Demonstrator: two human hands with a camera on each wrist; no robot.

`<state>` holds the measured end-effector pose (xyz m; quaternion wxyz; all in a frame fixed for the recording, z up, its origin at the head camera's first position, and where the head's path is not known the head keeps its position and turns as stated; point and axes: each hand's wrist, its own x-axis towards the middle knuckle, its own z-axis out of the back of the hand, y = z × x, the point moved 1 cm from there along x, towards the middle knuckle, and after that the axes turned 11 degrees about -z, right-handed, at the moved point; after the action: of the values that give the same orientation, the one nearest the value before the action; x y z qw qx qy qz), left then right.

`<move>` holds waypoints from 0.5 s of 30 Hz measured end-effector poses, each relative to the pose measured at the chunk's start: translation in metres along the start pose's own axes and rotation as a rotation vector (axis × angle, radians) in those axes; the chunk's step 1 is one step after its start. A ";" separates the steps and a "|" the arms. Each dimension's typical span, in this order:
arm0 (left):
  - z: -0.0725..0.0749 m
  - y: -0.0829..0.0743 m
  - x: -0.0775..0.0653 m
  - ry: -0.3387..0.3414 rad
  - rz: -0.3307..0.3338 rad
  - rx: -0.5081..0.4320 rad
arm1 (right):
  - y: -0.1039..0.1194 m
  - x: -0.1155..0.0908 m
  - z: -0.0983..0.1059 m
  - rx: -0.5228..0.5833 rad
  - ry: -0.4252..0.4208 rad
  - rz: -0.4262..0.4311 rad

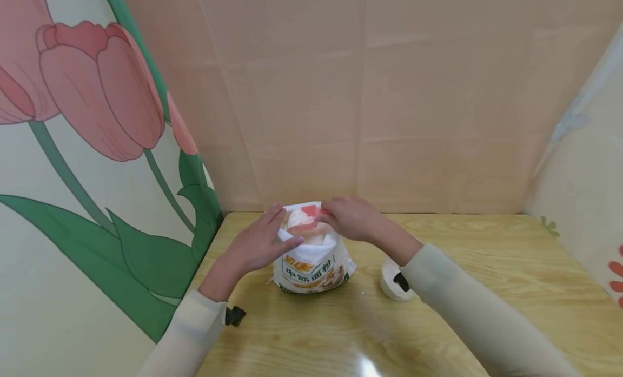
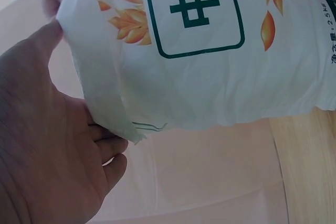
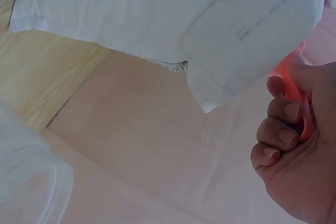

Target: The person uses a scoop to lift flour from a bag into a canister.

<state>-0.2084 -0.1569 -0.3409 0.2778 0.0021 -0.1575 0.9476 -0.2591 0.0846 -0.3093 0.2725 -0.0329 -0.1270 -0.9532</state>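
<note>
A white paper bag of flour (image 1: 311,271) stands upright on the table with its top open and rolled down. My left hand (image 1: 258,243) grips its left rim, the thumb on the front and the fingers at the far side; the left wrist view shows the hand (image 2: 63,124) at the bag's edge (image 2: 100,93). In my right hand (image 1: 351,217) is the handle of a red-pink scoop (image 1: 307,225), held over the bag's mouth with white flour heaped in it. The right wrist view has the fingers curled round that handle (image 3: 302,108).
Right of the bag stands a round whitish container (image 1: 393,290), partly behind the right wrist's black camera; a translucent container (image 3: 37,177) shows in the right wrist view. The wooden table (image 1: 467,274) meets a draped backdrop behind and a tulip-patterned wall on the left.
</note>
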 end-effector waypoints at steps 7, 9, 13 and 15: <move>0.000 -0.002 0.000 0.003 0.003 -0.012 | -0.004 -0.009 -0.004 0.056 -0.056 -0.026; -0.001 -0.002 0.000 0.000 0.001 -0.012 | -0.005 -0.011 -0.006 0.068 -0.075 -0.036; -0.002 -0.001 0.001 -0.005 0.003 -0.011 | -0.009 -0.014 -0.010 0.087 -0.102 -0.052; -0.002 0.000 0.002 -0.008 0.006 -0.015 | -0.010 -0.016 -0.012 0.094 -0.110 -0.056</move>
<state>-0.2096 -0.1554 -0.3430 0.2744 0.0031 -0.1657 0.9472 -0.2510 0.0977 -0.3249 0.2398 -0.0688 -0.1874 -0.9501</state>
